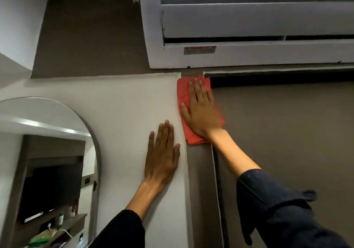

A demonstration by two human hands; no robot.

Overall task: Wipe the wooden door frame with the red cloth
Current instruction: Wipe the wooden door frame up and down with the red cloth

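The brown wooden door frame (201, 180) runs up the middle of the view to its top corner under the air conditioner. A red cloth (183, 92) lies flat against the frame's upper part. My right hand (201, 111) presses on the cloth with fingers spread, pointing upward, covering most of it. My left hand (162, 154) rests flat with fingers apart on the white wall just left of the frame, holding nothing. The brown door (287, 142) lies to the right of the frame.
A white air conditioner (249, 27) hangs right above the frame's top corner. An arched mirror (47, 161) is mounted on the white wall at the lower left and reflects a dark screen and shelf items.
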